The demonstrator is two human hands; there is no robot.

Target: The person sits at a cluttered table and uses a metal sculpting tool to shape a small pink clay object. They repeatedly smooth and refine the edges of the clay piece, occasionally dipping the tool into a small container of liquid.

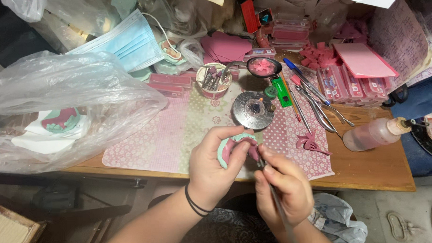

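Both forearms rise from the bottom edge of the frame and meet just below centre, wrists bent inward. Right hand point(284, 186) is pinched shut around a thin metal tool point(273, 195), held like a pen, shaft running down past the wrist, tip angled up and left. That tip touches the dental cast point(234, 147), a pale green piece with dark pink wax on it, right at its lower right edge. Left hand point(218, 165) wraps the cast firmly, fingers curled over the top, thumb pressing the front, a black band point(195, 204) around the wrist. The cast sits in the air just in front of the table's near edge, over the flowered pink mat point(177, 139).

Just above the hands stands a round metal dish point(253, 110) on the mat, and higher up a small pot of burs point(212, 79) and a ladle of pink wax point(263, 66). Right of centre lie metal instruments point(317, 108) and a squeeze bottle point(376, 133) on its side. Far left, a big clear plastic bag point(68, 106) covers another green and pink cast point(59, 119). A blue face mask point(128, 39) lies upper left.
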